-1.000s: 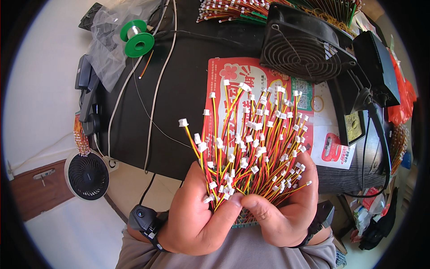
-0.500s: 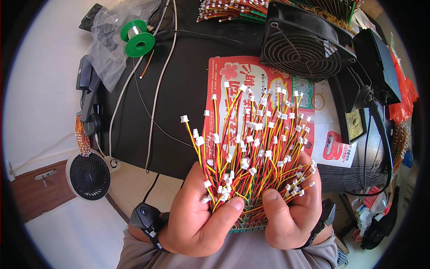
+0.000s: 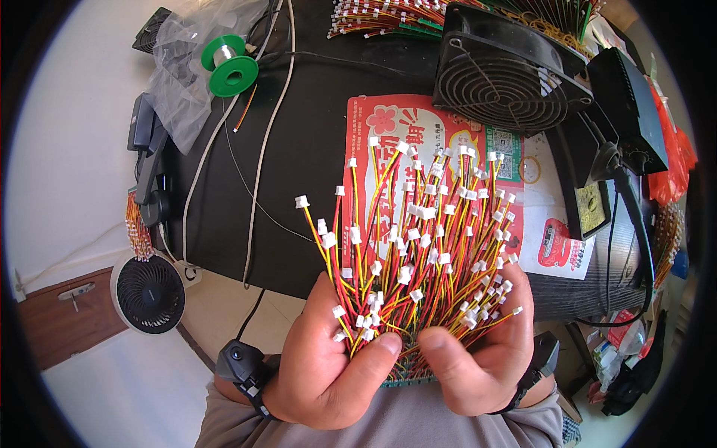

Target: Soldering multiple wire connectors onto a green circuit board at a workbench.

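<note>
Between my hands, close to my lap, is a large bundle of red, yellow and black wire leads [image 3: 441, 246] tipped with small white connectors. At the bottom the leads run into green circuit boards [image 3: 411, 379] set side by side. My left hand [image 3: 328, 362] is closed around the left side of the bundle, thumb lying on the wire bases. On the other side my right hand [image 3: 478, 358] grips it too, its thumb pressing near the boards and fingers behind the wires. The fingertips behind the bundle are mostly hidden.
A black fan with a round grille [image 3: 515, 82] stands at the back right, beside a soldering station [image 3: 627, 112]. A green solder spool [image 3: 233, 75] sits at the back left by a plastic bag. A red printed sheet [image 3: 362, 123] covers part of the black table. More wired boards [image 3: 388, 19] lie behind.
The bundle has shifted slightly left. My right thumb has moved left and inward over the wire bases, and the right-hand leads have gathered closer together. The left hand barely moved.
</note>
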`<state>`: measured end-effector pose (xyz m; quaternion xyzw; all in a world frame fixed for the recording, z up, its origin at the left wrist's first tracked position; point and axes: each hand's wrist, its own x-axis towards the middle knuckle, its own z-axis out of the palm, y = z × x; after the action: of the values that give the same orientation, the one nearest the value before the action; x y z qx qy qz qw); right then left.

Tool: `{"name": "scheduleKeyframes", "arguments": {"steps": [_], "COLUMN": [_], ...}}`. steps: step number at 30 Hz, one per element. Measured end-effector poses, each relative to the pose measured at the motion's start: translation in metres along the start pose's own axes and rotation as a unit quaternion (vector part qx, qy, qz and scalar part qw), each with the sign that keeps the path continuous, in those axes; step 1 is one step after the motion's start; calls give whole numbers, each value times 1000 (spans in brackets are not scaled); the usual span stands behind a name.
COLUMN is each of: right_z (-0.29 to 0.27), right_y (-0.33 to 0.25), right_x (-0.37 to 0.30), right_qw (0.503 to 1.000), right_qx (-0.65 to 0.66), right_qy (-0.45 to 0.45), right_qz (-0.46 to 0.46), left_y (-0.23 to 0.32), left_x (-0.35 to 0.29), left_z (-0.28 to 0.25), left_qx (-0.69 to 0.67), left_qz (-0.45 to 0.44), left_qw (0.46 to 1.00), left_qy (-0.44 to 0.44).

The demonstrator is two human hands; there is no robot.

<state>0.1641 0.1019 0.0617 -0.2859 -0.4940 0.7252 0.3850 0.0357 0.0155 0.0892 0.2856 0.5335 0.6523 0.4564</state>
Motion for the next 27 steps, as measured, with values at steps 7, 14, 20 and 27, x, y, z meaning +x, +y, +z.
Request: {"name": "scheduleKeyframes", "arguments": {"steps": [7, 14, 20, 27], "right_z": [1, -7, -6, -18], "right_y": [-2, -5, -3, 2], "right_x": [0, 3, 2, -1], "right_qw": [999, 998, 999, 991], "right_qx": [-28, -15, 12, 6], "right_qy": [8, -59, -48, -133], "right_qz": [30, 7, 5, -13], "left_y": [-2, 0, 0, 0], "left_x": [-2, -2, -3, -3], "left_z": [2, 1, 3, 5], "left_qx": [-15, -21, -24, -32], "left_qz": [6, 6, 9, 20], "left_qw": [1000, 1000, 1000, 999], "left_qy": [8, 7, 10, 18]}}
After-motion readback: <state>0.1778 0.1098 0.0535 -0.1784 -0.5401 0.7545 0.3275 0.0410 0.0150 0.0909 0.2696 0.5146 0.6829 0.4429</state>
